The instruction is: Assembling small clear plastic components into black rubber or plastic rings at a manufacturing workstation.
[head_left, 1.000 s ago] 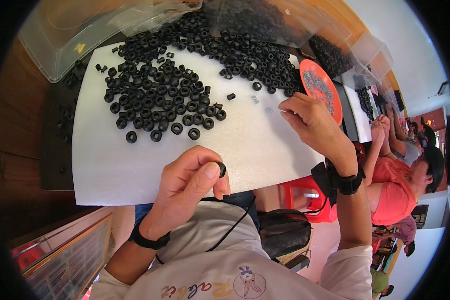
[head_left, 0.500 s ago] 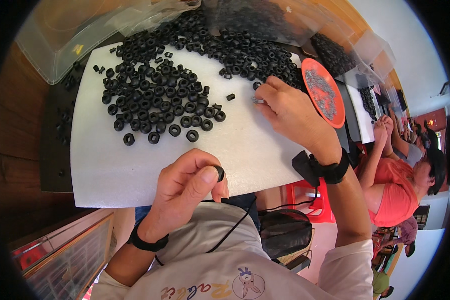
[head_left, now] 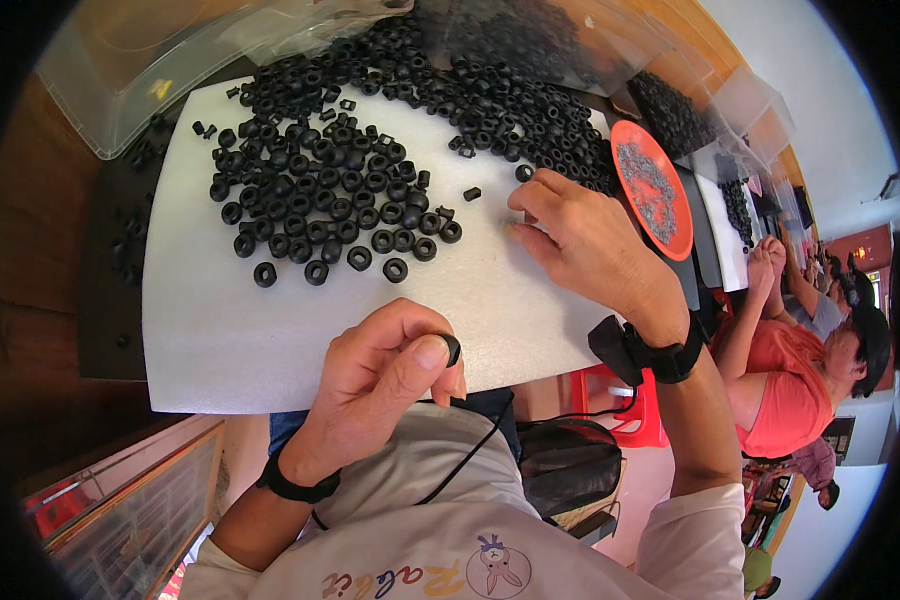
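Note:
My left hand (head_left: 382, 375) is closed over the near edge of the white foam sheet (head_left: 270, 350), pinching a small black ring-shaped part (head_left: 452, 350) between thumb and index finger. To the right, my right hand (head_left: 580, 235) hovers above the sheet with fingers curled and the thumb near the index finger. What it holds, if anything, is too small or hidden to make out. Many black rings (head_left: 320, 200) lie spread on the sheet's left half. A lone black piece (head_left: 472, 194) lies between them and my right hand.
An orange plate (head_left: 682, 235) with small grey pieces stands beyond my right hand. Black rings (head_left: 530, 110) are heaped along the far side, by clear plastic bins (head_left: 120, 110). A red stool (head_left: 645, 420) stands below at right. Another person in orange (head_left: 785, 370) sits at the right.
The small grey piece seen at my right fingertips is no longer visible there, and a gap shows between thumb and index finger. My left hand keeps its pinch on the black ring.

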`<state>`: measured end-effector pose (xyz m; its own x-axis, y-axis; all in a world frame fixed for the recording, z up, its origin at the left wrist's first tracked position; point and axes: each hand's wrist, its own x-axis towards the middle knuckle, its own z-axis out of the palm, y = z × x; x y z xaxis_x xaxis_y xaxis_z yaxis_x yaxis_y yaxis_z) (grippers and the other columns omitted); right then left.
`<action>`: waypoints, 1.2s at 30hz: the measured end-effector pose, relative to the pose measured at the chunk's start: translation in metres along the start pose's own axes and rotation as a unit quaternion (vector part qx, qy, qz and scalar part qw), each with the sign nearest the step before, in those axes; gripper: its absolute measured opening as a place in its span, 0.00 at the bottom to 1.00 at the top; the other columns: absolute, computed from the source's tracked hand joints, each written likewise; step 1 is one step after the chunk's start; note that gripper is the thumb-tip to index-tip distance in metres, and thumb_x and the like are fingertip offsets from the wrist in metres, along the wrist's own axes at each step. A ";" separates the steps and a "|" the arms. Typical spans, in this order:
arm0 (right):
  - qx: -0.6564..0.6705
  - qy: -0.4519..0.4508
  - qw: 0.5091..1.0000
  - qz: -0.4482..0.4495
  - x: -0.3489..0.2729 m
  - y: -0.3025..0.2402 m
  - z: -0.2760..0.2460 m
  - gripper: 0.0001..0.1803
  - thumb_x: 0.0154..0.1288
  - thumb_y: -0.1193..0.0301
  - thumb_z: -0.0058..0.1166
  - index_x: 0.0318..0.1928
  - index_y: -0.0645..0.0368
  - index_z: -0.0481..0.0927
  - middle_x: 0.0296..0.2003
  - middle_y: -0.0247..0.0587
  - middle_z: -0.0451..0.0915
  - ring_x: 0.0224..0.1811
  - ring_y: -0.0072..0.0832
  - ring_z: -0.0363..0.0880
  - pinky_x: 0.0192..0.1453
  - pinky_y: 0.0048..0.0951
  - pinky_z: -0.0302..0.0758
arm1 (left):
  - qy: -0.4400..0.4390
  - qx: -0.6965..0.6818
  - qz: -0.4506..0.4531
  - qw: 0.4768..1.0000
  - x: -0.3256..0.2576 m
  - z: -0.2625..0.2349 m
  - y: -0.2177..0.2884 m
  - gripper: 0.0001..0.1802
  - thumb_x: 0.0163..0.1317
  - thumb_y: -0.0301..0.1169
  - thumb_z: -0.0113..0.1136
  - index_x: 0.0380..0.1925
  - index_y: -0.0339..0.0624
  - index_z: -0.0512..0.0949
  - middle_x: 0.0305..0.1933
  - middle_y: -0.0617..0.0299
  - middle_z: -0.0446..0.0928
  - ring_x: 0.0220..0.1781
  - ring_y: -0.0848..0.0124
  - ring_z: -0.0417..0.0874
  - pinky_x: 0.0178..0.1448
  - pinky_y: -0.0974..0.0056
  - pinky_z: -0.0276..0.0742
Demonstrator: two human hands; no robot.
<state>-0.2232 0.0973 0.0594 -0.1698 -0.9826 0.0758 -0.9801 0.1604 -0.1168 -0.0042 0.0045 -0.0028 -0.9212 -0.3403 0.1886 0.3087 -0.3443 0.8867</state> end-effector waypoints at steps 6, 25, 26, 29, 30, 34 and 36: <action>-0.047 0.004 0.999 -0.005 0.002 0.001 0.004 0.06 0.56 0.76 0.52 0.33 0.63 0.72 0.33 0.46 0.74 0.31 0.46 0.79 0.32 0.42 0.77 | 0.001 -0.023 -0.003 1.000 -0.003 -0.002 -0.001 0.13 0.71 0.36 0.45 0.37 0.35 0.70 0.27 0.60 0.74 0.27 0.76 0.74 0.34 0.70 0.73; 0.015 0.063 0.998 0.002 0.001 -0.003 -0.007 0.10 0.52 0.81 0.50 0.37 0.63 0.70 0.32 0.47 0.73 0.31 0.46 0.78 0.33 0.41 0.75 | -0.003 -0.055 -0.004 0.998 -0.003 -0.003 -0.003 0.11 0.71 0.33 0.47 0.38 0.34 0.71 0.29 0.62 0.75 0.29 0.80 0.73 0.35 0.74 0.70; 0.015 0.064 0.998 0.005 0.001 -0.003 -0.007 0.11 0.52 0.81 0.50 0.38 0.63 0.70 0.32 0.47 0.72 0.31 0.46 0.78 0.33 0.40 0.75 | -0.003 -0.055 -0.004 0.998 -0.004 -0.003 -0.003 0.11 0.71 0.33 0.47 0.38 0.34 0.71 0.29 0.62 0.75 0.29 0.80 0.73 0.35 0.74 0.70; 0.018 0.065 0.998 0.011 0.001 -0.005 -0.006 0.10 0.52 0.81 0.50 0.38 0.63 0.71 0.32 0.47 0.72 0.31 0.46 0.77 0.33 0.39 0.75 | -0.004 -0.060 -0.001 0.998 -0.004 -0.004 -0.004 0.11 0.71 0.33 0.47 0.38 0.34 0.71 0.29 0.62 0.75 0.29 0.80 0.73 0.35 0.74 0.70; 0.022 0.066 0.997 0.013 0.001 -0.006 -0.006 0.10 0.52 0.81 0.50 0.38 0.63 0.71 0.31 0.47 0.72 0.31 0.46 0.77 0.33 0.39 0.75 | -0.003 -0.059 -0.001 0.998 -0.004 -0.004 -0.004 0.11 0.71 0.32 0.47 0.38 0.34 0.71 0.29 0.62 0.75 0.29 0.80 0.73 0.35 0.74 0.70; 0.040 0.079 0.996 0.005 0.000 -0.002 -0.006 0.07 0.55 0.80 0.51 0.36 0.63 0.72 0.30 0.47 0.73 0.31 0.45 0.77 0.34 0.38 0.75 | -0.005 -0.056 -0.001 0.998 -0.003 -0.002 -0.002 0.10 0.71 0.32 0.47 0.38 0.34 0.71 0.29 0.62 0.76 0.28 0.80 0.73 0.34 0.74 0.70; 0.049 0.076 0.996 -0.003 0.000 -0.001 -0.005 0.05 0.57 0.79 0.51 0.34 0.64 0.72 0.30 0.47 0.73 0.32 0.45 0.77 0.34 0.38 0.75 | -0.004 -0.055 -0.002 0.998 -0.003 -0.002 -0.002 0.10 0.71 0.32 0.47 0.38 0.34 0.71 0.29 0.62 0.76 0.28 0.80 0.73 0.34 0.74 0.70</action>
<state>-0.2226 0.0972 0.0643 -0.1841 -0.9566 0.2260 -0.9680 0.1366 -0.2103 -0.0013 0.0041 -0.0062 -0.9242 -0.3319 0.1891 0.3289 -0.4395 0.8359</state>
